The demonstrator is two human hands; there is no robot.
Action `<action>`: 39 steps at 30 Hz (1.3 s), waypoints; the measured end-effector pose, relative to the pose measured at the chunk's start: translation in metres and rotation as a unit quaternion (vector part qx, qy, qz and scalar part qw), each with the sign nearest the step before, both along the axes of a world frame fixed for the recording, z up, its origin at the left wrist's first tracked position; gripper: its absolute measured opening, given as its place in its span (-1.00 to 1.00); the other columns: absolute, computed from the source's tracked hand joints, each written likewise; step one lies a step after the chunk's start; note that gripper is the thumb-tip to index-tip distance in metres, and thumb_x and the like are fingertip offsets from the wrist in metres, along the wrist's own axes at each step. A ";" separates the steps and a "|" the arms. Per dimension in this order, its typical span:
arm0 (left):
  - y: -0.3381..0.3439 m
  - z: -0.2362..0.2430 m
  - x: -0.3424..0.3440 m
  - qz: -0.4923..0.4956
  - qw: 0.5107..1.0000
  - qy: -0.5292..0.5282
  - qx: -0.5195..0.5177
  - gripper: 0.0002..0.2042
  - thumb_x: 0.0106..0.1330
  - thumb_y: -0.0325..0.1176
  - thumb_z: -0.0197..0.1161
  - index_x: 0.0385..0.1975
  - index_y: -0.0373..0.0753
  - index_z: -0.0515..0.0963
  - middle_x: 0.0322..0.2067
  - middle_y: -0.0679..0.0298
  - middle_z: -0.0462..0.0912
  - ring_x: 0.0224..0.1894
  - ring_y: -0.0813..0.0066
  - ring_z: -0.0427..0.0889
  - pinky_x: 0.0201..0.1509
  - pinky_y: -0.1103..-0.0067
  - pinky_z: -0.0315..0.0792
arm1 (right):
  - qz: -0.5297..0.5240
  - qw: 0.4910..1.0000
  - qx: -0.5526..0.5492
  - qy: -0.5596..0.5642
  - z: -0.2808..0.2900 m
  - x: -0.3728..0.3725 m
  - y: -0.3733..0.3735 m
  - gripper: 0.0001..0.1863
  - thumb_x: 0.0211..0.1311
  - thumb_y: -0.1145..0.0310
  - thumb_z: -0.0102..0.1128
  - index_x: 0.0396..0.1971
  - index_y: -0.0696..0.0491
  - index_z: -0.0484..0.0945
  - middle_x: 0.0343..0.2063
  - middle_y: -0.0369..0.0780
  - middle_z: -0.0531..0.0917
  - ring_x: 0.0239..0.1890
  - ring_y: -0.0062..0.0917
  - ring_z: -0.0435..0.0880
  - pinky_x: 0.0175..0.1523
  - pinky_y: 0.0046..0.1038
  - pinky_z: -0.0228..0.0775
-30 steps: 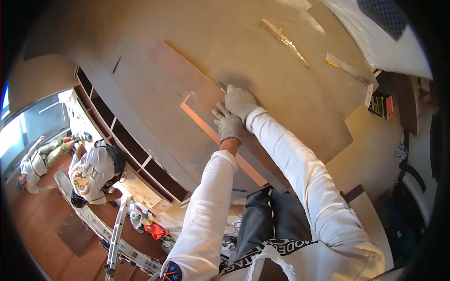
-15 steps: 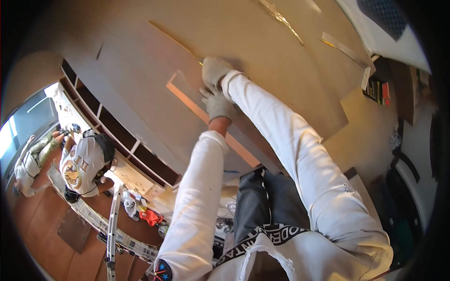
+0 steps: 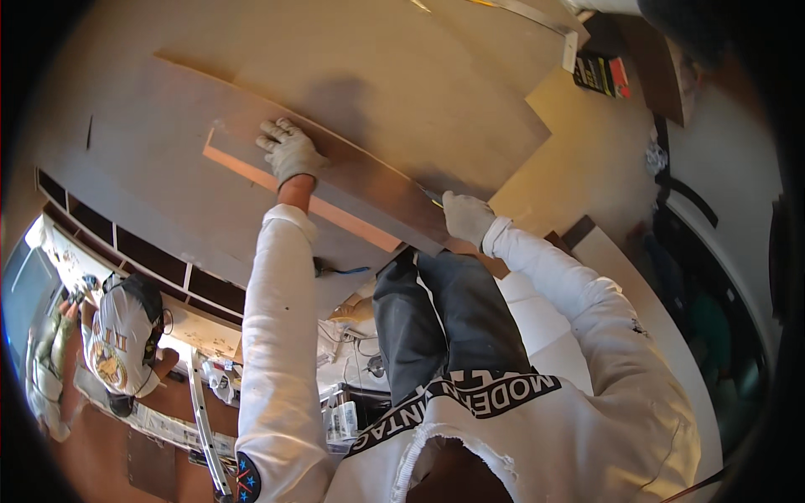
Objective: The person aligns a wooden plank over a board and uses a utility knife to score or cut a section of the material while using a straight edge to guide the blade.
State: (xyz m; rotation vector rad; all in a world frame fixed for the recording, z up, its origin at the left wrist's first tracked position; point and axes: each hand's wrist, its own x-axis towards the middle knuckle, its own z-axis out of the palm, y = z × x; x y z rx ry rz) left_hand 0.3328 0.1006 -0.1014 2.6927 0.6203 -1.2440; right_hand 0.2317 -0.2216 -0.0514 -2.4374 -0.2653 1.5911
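A large grey-brown sheet [image 3: 453, 117] lies in front of me. On it rests a long dark brown board [image 3: 369, 184] with a pale orange near edge, running from upper left towards my knees. My left hand [image 3: 289, 153], in a light knit glove, presses on the board with fingers spread. Gloved too, my right hand [image 3: 468, 220] is closed beside the board's far edge, at its right end. A slim utility knife [image 3: 434, 199] with a yellow part pokes out of it. The knife's tip meets the board's edge; the rest is hidden in the glove.
A metal square [image 3: 528, 15] and a black-and-red box [image 3: 602, 75] lie at upper right. Dark shelf frames [image 3: 151, 260] stand at left. Beyond them, one person [image 3: 122, 335] bends over a bench and another [image 3: 49, 360] works alongside. A ladder [image 3: 208, 427] leans at lower left.
My right hand has come from the board's far end down to its near right end, with the knife. My left hand has shifted left along the board. The view has moved too.
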 end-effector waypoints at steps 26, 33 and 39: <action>0.009 -0.003 -0.041 0.013 0.989 -0.144 -0.004 0.21 -0.01 -0.08 0.66 0.54 -0.40 -0.05 0.57 -0.23 -0.12 0.58 -0.28 -0.05 0.55 0.18 0.21 | -0.212 0.974 -0.041 -0.070 0.047 -0.235 -0.255 -0.57 0.12 0.20 0.40 -0.03 0.10 0.67 0.11 0.06 0.61 0.17 -0.08 0.58 0.25 -0.16 0.43; -0.061 -0.012 -0.212 0.225 0.953 -0.193 -0.058 -0.27 0.32 -0.14 0.33 0.42 -0.24 0.18 0.13 -0.23 0.48 0.13 -0.28 0.56 0.22 0.08 0.48 | -0.293 0.943 0.058 0.146 -0.052 -0.154 -0.164 -0.60 0.04 0.07 0.45 -0.22 0.06 0.75 -0.20 -0.09 0.78 -0.13 -0.36 0.74 0.02 -0.30 0.52; -0.126 -0.017 -0.263 0.492 0.823 -0.094 -0.267 -0.36 0.32 -0.24 0.40 0.37 -0.27 0.35 0.19 -0.15 0.55 0.15 -0.06 0.65 0.17 0.22 0.57 | -0.381 0.916 0.107 0.067 -0.063 -0.159 -0.138 -0.75 0.04 0.31 0.50 -0.28 0.05 0.71 -0.45 -0.31 0.68 -0.40 -0.53 0.65 -0.19 -0.43 0.51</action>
